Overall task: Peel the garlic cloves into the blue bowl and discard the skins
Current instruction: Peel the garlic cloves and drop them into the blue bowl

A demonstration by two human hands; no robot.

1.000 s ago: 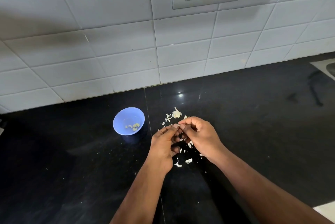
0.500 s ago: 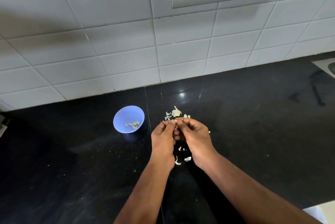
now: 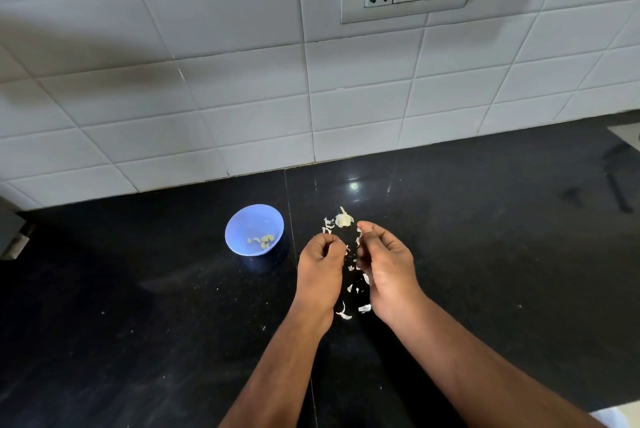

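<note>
Head view: mid-peel. My left hand (image 3: 320,266) and right hand (image 3: 384,264) both curled, contents hidden, grip unclear. Next: drop clove in blue bowl (image 3: 239,219), gather skins (image 3: 346,313).

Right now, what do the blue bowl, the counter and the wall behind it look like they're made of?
Blue bowl: probably plastic, judging by its even matte colour and thin rim.
Counter: looks like polished black stone, maybe granite; it mirrors a light spot and shows fine pale specks and a seam.
Wall: white glazed tiles, likely ceramic, with a soft sheen and visible grout lines.
</note>
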